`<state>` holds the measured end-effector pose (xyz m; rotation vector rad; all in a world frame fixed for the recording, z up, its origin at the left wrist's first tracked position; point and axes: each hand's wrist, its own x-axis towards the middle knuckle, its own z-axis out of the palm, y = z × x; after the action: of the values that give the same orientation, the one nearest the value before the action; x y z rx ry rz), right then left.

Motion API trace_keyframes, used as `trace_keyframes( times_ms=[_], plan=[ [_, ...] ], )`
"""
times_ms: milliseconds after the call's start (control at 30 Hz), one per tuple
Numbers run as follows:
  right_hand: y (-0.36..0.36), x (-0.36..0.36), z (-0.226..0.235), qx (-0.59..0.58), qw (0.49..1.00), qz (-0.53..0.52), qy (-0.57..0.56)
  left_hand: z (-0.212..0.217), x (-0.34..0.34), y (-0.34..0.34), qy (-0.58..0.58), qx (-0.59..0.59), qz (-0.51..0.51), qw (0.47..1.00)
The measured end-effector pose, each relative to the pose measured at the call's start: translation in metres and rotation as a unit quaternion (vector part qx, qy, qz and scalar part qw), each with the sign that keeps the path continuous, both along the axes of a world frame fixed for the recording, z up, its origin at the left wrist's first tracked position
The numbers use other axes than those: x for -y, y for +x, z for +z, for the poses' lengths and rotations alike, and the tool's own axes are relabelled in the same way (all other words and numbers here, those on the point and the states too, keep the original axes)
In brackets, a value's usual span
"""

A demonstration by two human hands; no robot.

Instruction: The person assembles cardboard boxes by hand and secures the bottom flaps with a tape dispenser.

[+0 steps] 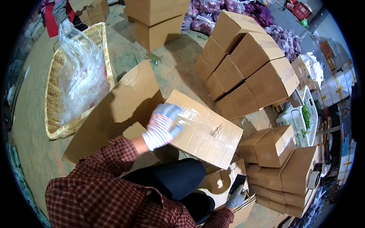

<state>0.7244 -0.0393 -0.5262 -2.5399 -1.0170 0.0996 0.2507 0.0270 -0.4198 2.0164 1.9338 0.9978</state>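
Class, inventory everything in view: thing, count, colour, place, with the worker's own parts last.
Taped carton: one, brown, centre
Cardboard panel: one, brown, left of carton
Stacked cartons: many, brown, top to lower right
Basket: one, yellow, upper left
Plastic bagging: uncountable, clear, in basket
Roll, possibly tape: one, pale, lower right
Crate: at least one, white, right
Leaves: several, green, by crate
Bagged produce: many, purple, top
Packages: several, white, far right
Container: one, red, top right
Co-worker's sleeve: one, grey, top left
Unidentified object: one, black, lower right
Checked sleeves: two, dark red, bottom
Trouser legs: two, dark, lower centre
Left hand: one, white striped glove, over taped carton
Right hand: one, greyish glove, lower right
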Motion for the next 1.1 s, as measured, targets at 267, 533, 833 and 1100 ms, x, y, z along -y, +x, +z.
trace_keyframes(
  times_ms=[267, 533, 833, 1100],
  plan=[
    [-0.052, -0.031, 0.010, -0.129, 0.975, 0.158, 0.083, -0.012, -0.041, 0.048, -0.083, -0.143, -0.200, 0.966],
    [-0.176, -0.101, 0.086, 0.008, 0.835, 0.538, 0.114, -0.039, -0.045, 0.100, -0.050, -0.199, -0.254, 0.945],
    [-0.196, -0.111, 0.074, 0.175, 0.816, 0.549, 0.044, -0.037, -0.042, 0.080, -0.040, -0.205, -0.266, 0.941],
    [-0.156, -0.111, 0.050, -0.075, 0.857, 0.481, 0.171, -0.025, -0.024, 0.017, -0.034, -0.162, -0.075, 0.983]
  ],
)
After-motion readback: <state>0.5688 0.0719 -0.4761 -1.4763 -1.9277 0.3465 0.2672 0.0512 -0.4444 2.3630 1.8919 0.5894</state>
